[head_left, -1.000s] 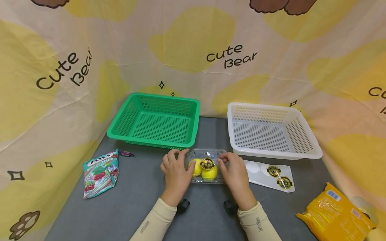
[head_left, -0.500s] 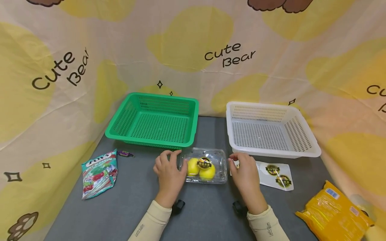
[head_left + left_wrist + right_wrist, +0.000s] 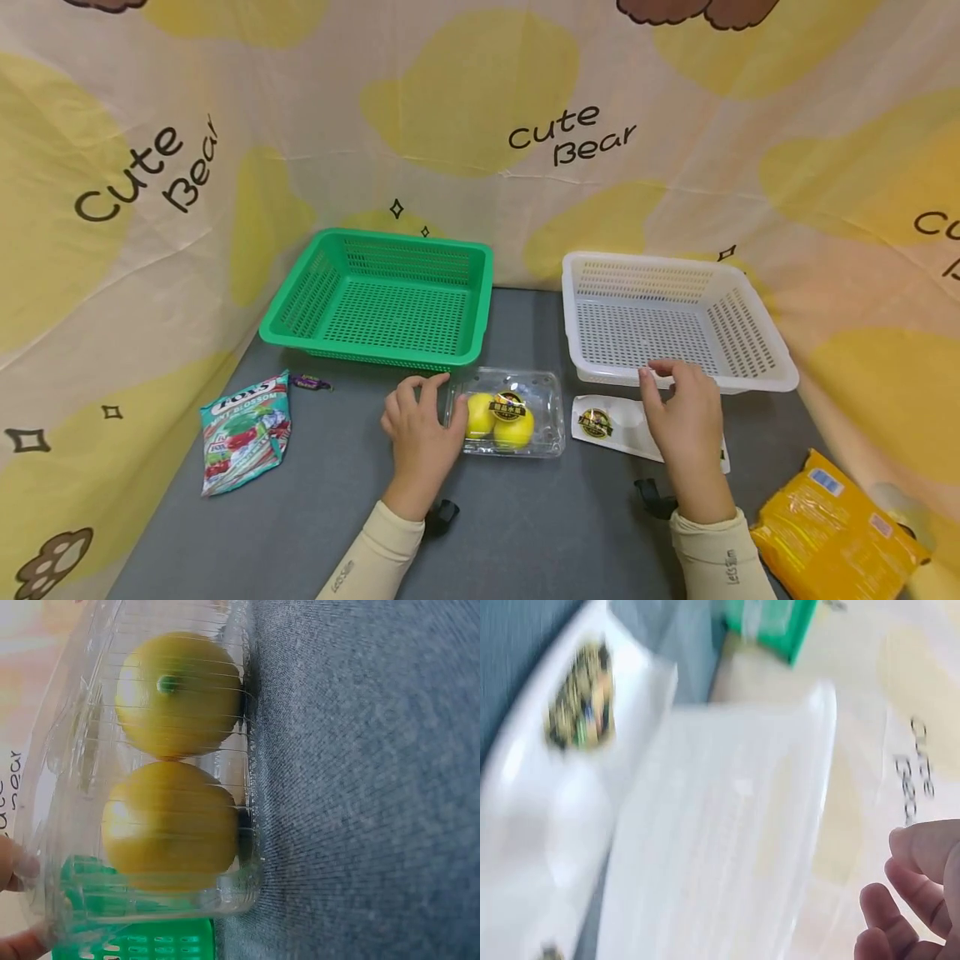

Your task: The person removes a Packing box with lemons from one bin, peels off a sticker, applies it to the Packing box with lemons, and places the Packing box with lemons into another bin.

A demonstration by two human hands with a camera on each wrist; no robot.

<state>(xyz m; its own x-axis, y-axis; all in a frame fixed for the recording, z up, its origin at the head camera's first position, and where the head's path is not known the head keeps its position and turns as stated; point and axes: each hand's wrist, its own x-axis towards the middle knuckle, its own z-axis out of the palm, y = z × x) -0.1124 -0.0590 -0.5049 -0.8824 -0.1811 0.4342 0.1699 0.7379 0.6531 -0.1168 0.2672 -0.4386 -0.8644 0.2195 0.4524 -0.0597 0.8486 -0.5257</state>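
Observation:
A clear plastic box (image 3: 543, 417) holds two round yellow fruits (image 3: 172, 825) and bears a black and gold sticker (image 3: 507, 406) on its lid. At its left end is my left hand (image 3: 423, 437); in the left wrist view the fingertips (image 3: 26, 946) touch the box's edge, relaxed. My right hand (image 3: 688, 425) hovers over the right part of a white sticker sheet (image 3: 630, 429), loosely curled and holding nothing. The sheet shows one sticker (image 3: 596, 423) at its left end, and the hand hides much of its right end. In the right wrist view, the sheet (image 3: 577, 817) is blurred.
Behind the box stand a green basket (image 3: 375, 352) and a white basket (image 3: 607, 373). A teal Fox's candy bag (image 3: 246, 437) and a small purple wrapped candy (image 3: 310, 382) lie left. An orange packet (image 3: 840, 533) lies at the right front.
My right hand has let go of the box's right side and moved right, over the sticker sheet. My left hand has shifted slightly left, staying at the box's left end.

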